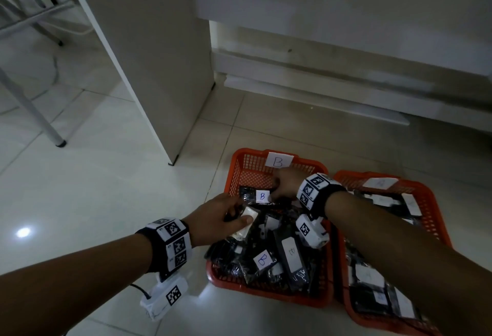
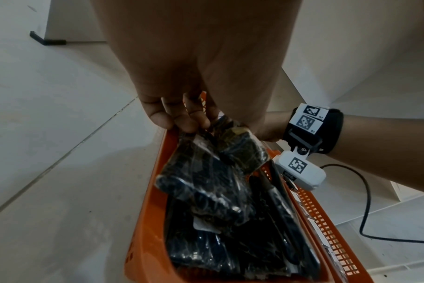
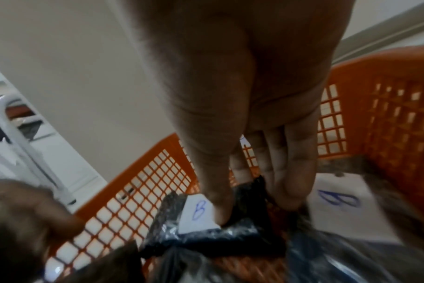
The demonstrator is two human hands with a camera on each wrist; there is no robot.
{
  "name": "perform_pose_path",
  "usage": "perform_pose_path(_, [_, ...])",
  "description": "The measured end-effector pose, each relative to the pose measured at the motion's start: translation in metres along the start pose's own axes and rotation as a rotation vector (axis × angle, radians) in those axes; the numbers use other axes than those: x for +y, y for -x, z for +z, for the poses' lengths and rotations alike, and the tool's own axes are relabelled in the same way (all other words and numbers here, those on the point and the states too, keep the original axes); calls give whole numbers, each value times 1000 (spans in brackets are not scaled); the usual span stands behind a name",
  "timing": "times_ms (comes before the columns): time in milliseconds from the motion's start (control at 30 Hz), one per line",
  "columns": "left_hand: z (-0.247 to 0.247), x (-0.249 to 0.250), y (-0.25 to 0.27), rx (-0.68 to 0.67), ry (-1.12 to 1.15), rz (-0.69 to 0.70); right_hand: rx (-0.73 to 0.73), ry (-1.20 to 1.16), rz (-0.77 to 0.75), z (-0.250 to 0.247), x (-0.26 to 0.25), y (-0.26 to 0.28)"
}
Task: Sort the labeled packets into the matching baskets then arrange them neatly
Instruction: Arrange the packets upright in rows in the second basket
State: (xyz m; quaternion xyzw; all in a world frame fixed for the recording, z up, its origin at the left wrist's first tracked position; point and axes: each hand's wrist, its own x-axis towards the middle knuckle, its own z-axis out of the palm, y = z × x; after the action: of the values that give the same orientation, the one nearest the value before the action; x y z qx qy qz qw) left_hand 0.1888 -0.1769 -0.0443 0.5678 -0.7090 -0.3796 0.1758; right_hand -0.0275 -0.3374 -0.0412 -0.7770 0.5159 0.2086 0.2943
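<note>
1. The right hand [image 1: 286,185] pinches a black packet labelled B [image 1: 262,197] at the far end of the orange B basket [image 1: 239,165].
2. The left hand [image 1: 221,218] grips another packet [image 1: 249,218] over the heap.
3. Only the right wrist view shows the thumb [image 3: 218,195] pressing that label.
4. A second orange basket [image 1: 431,202] sits touching, on pale floor tiles [image 1: 93,189] beside a white cabinet [image 1: 159,56].

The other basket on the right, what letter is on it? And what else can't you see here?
- Right basket: its tag in the head view is too faint to read.
- Its near corner: cut off by the picture's edge.
- Packet in the left hand: label blank or washed out.
- Right wrist view: near packets blurred.
</note>
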Motion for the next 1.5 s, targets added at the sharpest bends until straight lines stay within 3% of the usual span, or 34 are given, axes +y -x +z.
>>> perform_pose_path(433, [5, -4, 0, 27, 11, 14, 287, -114, 130, 5, -2, -16])
perform_pose_path(633, [4, -3, 0, 12, 12, 21, 261, -140, 89, -8, -1, -5])
perform_pose_path(733, [-1, -1, -1, -12, 17, 22, 238, 108, 22, -23, 14, 10])
perform_pose_path(900, [-6, 5, -4, -50, 17, 51, 54, 431, -121, -15, 50, 33])
perform_pose_path(1033, [-8, 10, -4, -66, 24, 51, 119, 588, -187, 3, 64, 35])
perform_pose_path(1500, [-2, -2, -5, -38, -46, -19, 119, 476, -292, 10, 66, 11])
